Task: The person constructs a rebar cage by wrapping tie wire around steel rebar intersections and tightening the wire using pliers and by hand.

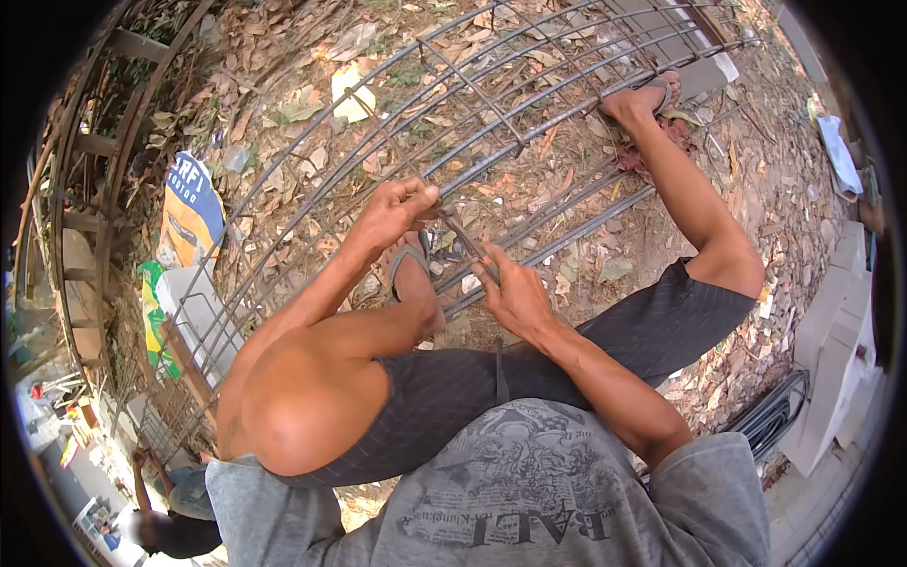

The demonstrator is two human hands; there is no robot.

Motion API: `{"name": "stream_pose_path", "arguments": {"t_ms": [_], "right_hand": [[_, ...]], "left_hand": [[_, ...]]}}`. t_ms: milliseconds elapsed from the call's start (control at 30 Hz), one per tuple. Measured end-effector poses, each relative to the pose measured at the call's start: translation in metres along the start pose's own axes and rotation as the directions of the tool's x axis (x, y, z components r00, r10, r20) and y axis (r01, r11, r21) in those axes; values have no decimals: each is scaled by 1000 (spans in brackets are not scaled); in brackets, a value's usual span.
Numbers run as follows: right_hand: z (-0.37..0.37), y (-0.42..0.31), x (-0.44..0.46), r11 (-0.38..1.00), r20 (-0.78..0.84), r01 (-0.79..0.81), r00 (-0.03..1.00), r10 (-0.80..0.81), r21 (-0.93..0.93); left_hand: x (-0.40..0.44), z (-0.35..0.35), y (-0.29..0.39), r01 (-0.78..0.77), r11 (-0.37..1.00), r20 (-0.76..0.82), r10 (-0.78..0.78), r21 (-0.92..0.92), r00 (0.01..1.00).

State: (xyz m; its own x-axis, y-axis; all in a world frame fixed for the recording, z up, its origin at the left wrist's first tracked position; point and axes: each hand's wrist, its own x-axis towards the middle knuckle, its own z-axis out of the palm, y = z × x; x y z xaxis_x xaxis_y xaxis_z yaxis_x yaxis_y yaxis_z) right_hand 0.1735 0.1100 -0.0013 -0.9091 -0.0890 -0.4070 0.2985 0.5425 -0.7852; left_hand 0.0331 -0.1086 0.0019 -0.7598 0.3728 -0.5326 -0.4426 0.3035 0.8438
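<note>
A long cage of steel rebar [472, 156] with cross ties runs from the lower left to the upper right in front of me. My left hand [392, 219] is closed around its near bars, thumb and fingers together at a joint. Any tie wire there is too small to make out. In my right hand [520, 298] are the handles of metal pincers [461, 233]. Their head meets the rebar just beside my left fingertips. One sandalled foot [413, 274] is behind the hands; the other foot [647, 94] rests by the cage at the upper right.
Dry leaves and debris cover the ground. Loose bars [576, 222] lie beneath the cage. A printed sack [192, 213] and a grey block [198, 307] are at left. Coiled black tubing [770, 411] and pale blocks [836, 350] stand at right. Another person [179, 501] is at lower left.
</note>
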Motion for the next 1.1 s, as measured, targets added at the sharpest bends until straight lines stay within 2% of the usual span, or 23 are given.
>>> {"name": "stream_pose_path", "arguments": {"t_ms": [33,67,133,233,267,300,333,367,400,433,500,533,633,667,700,733,767,833,933,1100], "right_hand": [[-5,-1,1,999,38,-15,999,13,50],[-7,1,3,973,208,-111,976,68,202],[-12,7,7,832,537,-355,839,83,427],[-15,17,13,392,728,-645,678,-104,657],[-18,20,14,524,691,-570,721,-51,633],[-22,15,11,721,548,-391,837,18,572],[-26,10,7,876,370,-208,928,37,434],[-30,4,3,971,180,-47,984,4,233],[-36,-3,-2,1000,64,0,998,1,-17],[-34,-1,-7,979,-77,104,990,-119,-176],[-31,5,-13,832,-282,224,869,-406,-508],[-29,4,-14,799,-300,197,855,-424,-568],[-16,6,-15,904,-111,15,991,-68,-427],[-13,15,-11,973,206,-176,968,143,148],[-15,22,-6,661,558,-487,820,123,571],[-16,28,-2,121,770,-761,626,-121,638],[-19,33,1,334,732,-681,679,-42,651],[-33,14,-1,711,619,-475,782,72,518],[-47,-2,-5,773,537,-396,839,85,495],[-48,-5,-1,734,605,-431,796,35,524]], "left_hand": [[1,0,0,10,1000,0,-10,5,1000],[2,-1,-1,20,1000,-1,-20,11,1000],[1,-1,-1,30,1000,23,-30,-2,999],[0,-1,2,33,999,11,-33,26,999],[0,0,0,36,999,0,-36,36,999],[-1,0,-1,45,999,13,-45,26,999],[0,-2,-1,48,999,26,-49,17,998],[2,-3,-1,54,999,40,-54,9,998],[2,-2,2,60,998,39,-61,26,997],[1,-2,4,72,996,37,-74,43,997],[-1,-1,4,72,997,18,-73,42,997],[0,0,1,59,998,4,-59,27,998],[1,1,-2,33,999,-9,-33,24,999],[1,0,-2,26,999,-9,-25,33,1000],[-1,-1,-4,33,999,3,-33,39,999],[-1,-2,-4,35,998,18,-36,45,999],[2,-2,-2,32,998,34,-34,53,999],[3,-2,-2,44,998,23,-45,52,999],[1,-1,4,41,999,4,-42,30,999],[-1,-1,3,48,999,15,-48,13,999]]}}
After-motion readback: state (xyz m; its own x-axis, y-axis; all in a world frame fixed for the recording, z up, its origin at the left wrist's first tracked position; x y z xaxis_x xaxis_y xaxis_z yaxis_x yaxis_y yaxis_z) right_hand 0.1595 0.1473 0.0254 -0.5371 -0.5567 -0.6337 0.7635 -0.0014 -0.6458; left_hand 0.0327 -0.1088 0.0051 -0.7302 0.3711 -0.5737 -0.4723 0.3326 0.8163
